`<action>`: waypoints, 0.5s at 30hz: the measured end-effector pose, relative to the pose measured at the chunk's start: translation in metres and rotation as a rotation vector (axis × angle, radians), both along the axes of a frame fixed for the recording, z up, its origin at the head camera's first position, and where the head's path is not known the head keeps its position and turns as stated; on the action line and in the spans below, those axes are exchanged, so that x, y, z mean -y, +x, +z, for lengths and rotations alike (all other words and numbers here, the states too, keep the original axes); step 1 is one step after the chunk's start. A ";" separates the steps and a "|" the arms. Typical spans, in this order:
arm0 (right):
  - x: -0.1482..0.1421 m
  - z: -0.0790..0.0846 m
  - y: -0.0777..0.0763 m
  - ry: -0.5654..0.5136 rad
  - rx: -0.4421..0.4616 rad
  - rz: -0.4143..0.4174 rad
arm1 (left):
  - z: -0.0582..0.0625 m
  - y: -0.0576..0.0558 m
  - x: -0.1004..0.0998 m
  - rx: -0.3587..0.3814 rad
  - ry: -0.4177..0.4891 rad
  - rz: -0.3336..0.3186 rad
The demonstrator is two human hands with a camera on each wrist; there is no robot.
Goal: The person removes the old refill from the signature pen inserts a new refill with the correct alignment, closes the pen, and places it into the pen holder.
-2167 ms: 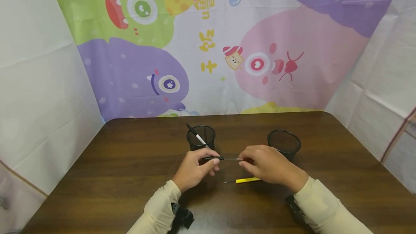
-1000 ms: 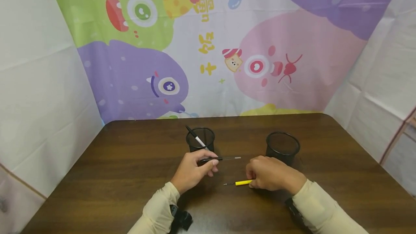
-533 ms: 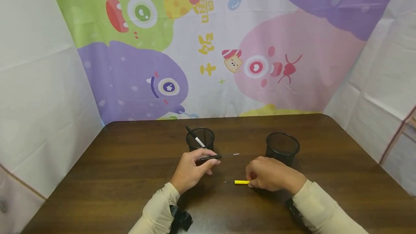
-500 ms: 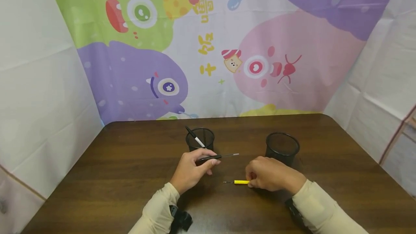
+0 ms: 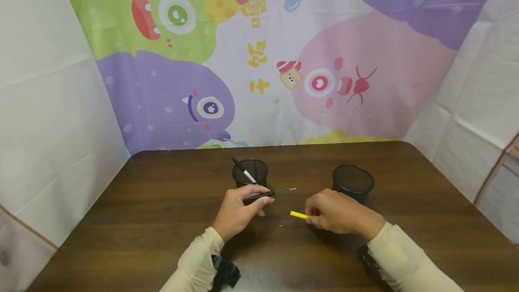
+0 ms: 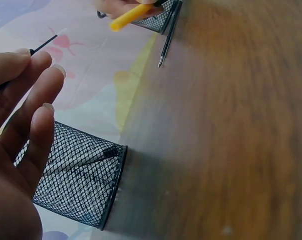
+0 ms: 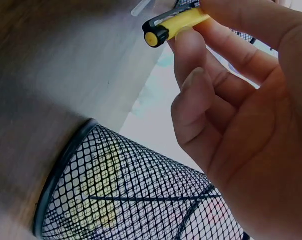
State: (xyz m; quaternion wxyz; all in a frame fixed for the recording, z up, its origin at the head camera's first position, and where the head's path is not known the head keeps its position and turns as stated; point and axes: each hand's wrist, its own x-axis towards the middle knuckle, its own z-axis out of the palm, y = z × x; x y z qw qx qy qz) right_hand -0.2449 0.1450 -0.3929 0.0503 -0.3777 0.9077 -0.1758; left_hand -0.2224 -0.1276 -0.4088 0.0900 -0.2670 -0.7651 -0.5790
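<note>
In the head view my left hand (image 5: 242, 207) pinches a black pen barrel (image 5: 259, 196). From it a thin refill (image 5: 285, 190) sticks out to the right, pale at its end. My right hand (image 5: 341, 212) pinches a yellow pen barrel (image 5: 298, 215), tilted and raised off the table; the right wrist view shows its black clip (image 7: 157, 20) and collar. Below it a loose pen refill (image 5: 289, 226) lies on the table, its metal tip (image 6: 161, 64) plain in the left wrist view. The refill's other end is hidden by the right hand in the head view.
Two black mesh pen cups stand behind the hands: the left cup (image 5: 259, 166) has a black-and-white marker (image 5: 244, 171) leaning in it, the right cup (image 5: 352, 178) stands behind my right hand. A brown wooden table (image 5: 162, 211) meets a printed cloth (image 5: 267, 116) at the back.
My right hand went from the left hand's refill down to the yellow pen barrel, then lifted it clear of the loose refill. The refill in my left hand now slants upward.
</note>
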 end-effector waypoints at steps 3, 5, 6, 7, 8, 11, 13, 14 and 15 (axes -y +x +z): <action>-0.001 0.001 -0.001 -0.022 -0.005 -0.010 | -0.001 0.000 0.000 -0.011 0.008 0.011; -0.001 0.001 -0.001 -0.035 -0.008 -0.010 | -0.001 0.000 0.000 -0.017 0.011 0.014; -0.001 0.001 -0.001 -0.039 -0.006 -0.010 | -0.001 0.000 0.000 -0.018 0.011 0.015; -0.002 0.001 -0.001 -0.041 -0.005 -0.010 | -0.001 0.000 0.000 -0.018 0.009 0.018; -0.002 0.002 -0.001 -0.041 -0.004 -0.013 | -0.001 0.000 0.000 -0.015 0.007 0.020; -0.003 0.002 -0.001 -0.045 -0.011 -0.011 | -0.001 0.000 0.000 -0.001 0.004 0.022; -0.003 0.002 -0.002 -0.048 -0.020 -0.010 | -0.001 0.001 0.001 0.004 -0.001 0.024; -0.004 0.002 -0.002 -0.051 -0.024 -0.009 | 0.000 0.001 0.000 0.006 0.001 0.023; -0.004 0.002 -0.002 -0.053 -0.030 -0.008 | 0.000 0.001 0.000 0.006 0.001 0.022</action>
